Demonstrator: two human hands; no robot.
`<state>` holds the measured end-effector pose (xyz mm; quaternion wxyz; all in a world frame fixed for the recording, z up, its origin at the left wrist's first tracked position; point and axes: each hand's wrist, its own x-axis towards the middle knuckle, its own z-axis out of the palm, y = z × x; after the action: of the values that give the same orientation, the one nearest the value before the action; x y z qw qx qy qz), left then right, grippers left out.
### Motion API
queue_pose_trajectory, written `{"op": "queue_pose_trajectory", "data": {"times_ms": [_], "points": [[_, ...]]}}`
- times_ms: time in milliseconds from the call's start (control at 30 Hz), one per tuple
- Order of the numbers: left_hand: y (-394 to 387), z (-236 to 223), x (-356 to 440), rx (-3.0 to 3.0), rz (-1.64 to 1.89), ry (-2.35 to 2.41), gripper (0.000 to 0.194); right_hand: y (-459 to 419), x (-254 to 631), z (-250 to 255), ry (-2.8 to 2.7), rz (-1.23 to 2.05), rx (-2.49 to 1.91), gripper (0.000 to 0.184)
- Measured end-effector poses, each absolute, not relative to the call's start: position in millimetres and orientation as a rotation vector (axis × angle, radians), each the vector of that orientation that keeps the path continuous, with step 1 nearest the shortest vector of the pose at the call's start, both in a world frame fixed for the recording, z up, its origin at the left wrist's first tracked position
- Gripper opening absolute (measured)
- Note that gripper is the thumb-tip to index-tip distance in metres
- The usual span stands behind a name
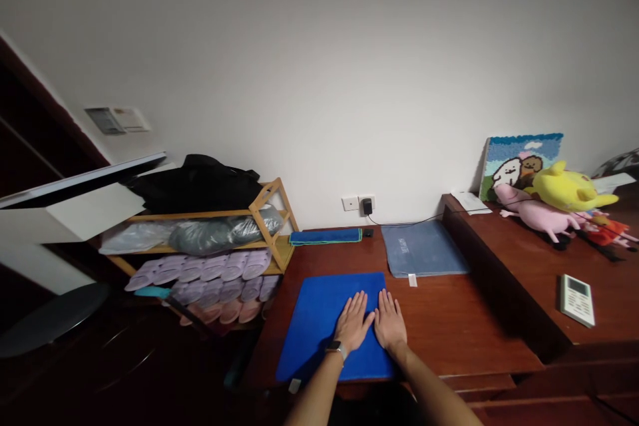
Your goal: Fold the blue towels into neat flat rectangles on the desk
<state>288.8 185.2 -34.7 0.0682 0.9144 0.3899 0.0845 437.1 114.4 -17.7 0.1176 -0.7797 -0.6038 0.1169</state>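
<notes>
Both my hands lie flat, fingers stretched out, side by side on a bright blue towel [314, 319] spread on the dark wooden table [449, 326]. My left hand [353, 323] has a watch at its wrist and rests on the towel's middle right. My right hand [389, 321] touches it thumb to thumb, near the towel's right edge. Neither hand holds anything. A grey-blue towel [424, 249] lies flat farther back on the table. A folded blue towel [325, 236] lies against the wall.
A wooden rack [269, 213] at the left holds several lilac slippers, bagged items and a black bag. A higher wooden surface on the right carries plush toys [559, 203], a picture [522, 160] and a white remote [577, 299]. A plugged charger [367, 205] is in the wall socket.
</notes>
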Motion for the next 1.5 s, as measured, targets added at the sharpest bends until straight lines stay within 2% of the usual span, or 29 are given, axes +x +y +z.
{"op": "queue_pose_trajectory", "data": {"times_ms": [233, 367, 1200, 1500], "points": [[233, -32, 169, 2.613, 0.231, 1.627, 0.073, 114, 436, -12, -1.728, 0.373, -2.294, 0.065], [246, -39, 134, 2.615, 0.304, 1.697, 0.073, 114, 436, -11, -1.72, 0.383, -2.295, 0.065], [242, -40, 134, 2.606, 0.314, 1.699, 0.075, 157, 447, -13, -1.706, 0.403, -2.333, 0.068], [245, -34, 131, 2.574, 0.184, 1.709, 0.074, 155, 447, -8, -1.704, 0.399, -2.318, 0.067]]}}
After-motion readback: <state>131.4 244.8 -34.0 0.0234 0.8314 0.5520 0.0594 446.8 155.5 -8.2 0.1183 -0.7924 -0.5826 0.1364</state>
